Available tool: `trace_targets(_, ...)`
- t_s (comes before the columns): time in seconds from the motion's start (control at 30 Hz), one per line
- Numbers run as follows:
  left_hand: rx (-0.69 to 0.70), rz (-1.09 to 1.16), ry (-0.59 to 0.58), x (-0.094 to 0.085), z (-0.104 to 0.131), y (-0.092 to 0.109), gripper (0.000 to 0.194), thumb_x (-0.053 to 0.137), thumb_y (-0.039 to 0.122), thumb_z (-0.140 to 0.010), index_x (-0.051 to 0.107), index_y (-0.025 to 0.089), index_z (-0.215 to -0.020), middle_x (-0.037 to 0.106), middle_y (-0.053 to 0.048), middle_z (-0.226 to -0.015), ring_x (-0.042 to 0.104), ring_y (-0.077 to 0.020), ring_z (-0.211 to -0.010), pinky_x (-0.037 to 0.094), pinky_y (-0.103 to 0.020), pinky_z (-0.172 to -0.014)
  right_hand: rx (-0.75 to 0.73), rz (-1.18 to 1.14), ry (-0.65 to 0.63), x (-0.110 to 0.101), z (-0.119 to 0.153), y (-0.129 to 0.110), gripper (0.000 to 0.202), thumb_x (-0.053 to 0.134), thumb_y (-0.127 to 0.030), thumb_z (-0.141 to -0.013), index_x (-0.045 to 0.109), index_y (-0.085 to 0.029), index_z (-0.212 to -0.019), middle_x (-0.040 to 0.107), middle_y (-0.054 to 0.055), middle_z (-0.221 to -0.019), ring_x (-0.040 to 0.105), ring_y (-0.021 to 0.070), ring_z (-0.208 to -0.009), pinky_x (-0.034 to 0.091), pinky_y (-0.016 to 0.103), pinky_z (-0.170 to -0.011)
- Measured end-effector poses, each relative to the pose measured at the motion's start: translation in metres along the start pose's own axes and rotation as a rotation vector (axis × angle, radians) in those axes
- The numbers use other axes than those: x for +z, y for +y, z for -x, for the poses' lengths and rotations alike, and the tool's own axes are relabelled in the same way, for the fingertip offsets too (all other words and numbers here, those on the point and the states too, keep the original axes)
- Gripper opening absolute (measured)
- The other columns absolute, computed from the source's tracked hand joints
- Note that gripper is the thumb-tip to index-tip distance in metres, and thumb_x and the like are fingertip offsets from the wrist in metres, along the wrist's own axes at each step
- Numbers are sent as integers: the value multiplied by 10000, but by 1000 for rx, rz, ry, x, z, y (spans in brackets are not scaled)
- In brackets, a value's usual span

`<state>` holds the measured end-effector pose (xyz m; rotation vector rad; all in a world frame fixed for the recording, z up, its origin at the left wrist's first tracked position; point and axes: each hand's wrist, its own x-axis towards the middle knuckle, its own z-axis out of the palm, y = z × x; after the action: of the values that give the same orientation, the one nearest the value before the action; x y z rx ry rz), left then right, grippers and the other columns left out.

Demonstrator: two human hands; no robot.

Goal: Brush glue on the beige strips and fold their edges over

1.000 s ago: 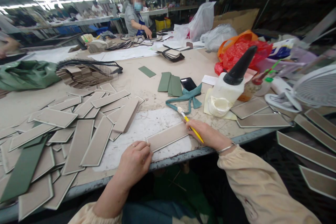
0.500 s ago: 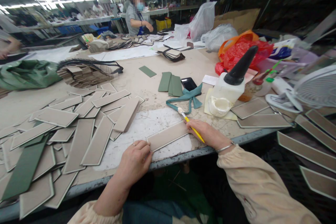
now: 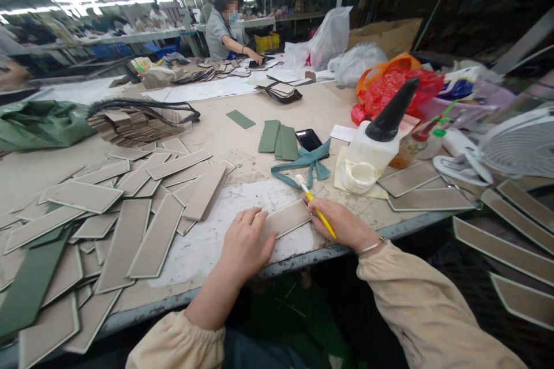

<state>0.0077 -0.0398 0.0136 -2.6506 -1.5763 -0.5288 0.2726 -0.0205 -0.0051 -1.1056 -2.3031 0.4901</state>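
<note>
A beige strip with a pale edge (image 3: 288,219) lies on a white patch near the table's front edge. Resting over its left end is my left hand (image 3: 246,242), fingers flat and thumb apart. My right hand (image 3: 340,223) is closed around a yellow-handled brush (image 3: 321,213), its whitish bristles pointing up and away. The same hand's fingertips touch the strip's right end. Beyond the brush are a teal fabric band (image 3: 298,167) and a white bottle with a black cone top (image 3: 367,153). An open cup of pale paste (image 3: 360,176) is at the bottle's front.
Many loose beige strips (image 3: 158,236) overlap on the left, with a dark green piece (image 3: 37,282) among them. Green pieces (image 3: 277,139) and a phone (image 3: 309,139) lie mid-table. At right are a red bag (image 3: 400,92) and white fan (image 3: 519,141). A co-worker (image 3: 220,29) is across the table.
My left hand has moved right, from gripping the strip's left edge to lying over it with the thumb out. My right hand keeps the brush in nearly the same place. The co-worker's arm has reached down.
</note>
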Motion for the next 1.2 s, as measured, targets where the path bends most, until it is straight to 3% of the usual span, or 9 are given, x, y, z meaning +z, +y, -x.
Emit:
trace_targets(0.1, 49, 45, -42, 20, -18, 15, 439, 579, 349, -841, 544, 137, -1224, 551, -158, -1299, 525, -300, -1163, 455, -438, -1002, -6, 28, 20, 0, 1, 0, 241, 494, -81, -801, 477, -208, -1006, 608, 82, -1001, 595, 215, -955, 485, 349, -844)
trace_targets(0.27, 90, 104, -89, 40, -31, 33, 371, 546, 334, -854, 579, 140, -1169, 598, -149, -1230, 529, -292, -1163, 440, -447, -1021, 7, 48, 32, 1, 2, 1, 231, 496, -85, -804, 473, -211, -996, 610, 82, -1015, 594, 220, -979, 485, 358, -862)
trace_targets(0.73, 50, 109, -141, 37, -39, 40, 281, 514, 294, -869, 594, 128, -1082, 637, -149, -1078, 545, -291, -1088, 461, -428, -948, 10, 23, 43, 3, 4, 1, 200, 492, -104, -809, 460, -219, -970, 621, 93, -1027, 607, 237, -1017, 496, 373, -861)
trace_targets(1.2, 30, 113, -140, 34, -40, 43, 283, 523, 269, -848, 562, 133, -1093, 642, -134, -1078, 564, -279, -1060, 469, -413, -932, 19, 27, 38, 4, 5, 3, 231, 508, -103, -797, 451, -225, -985, 618, 85, -1027, 604, 239, -1017, 494, 374, -866)
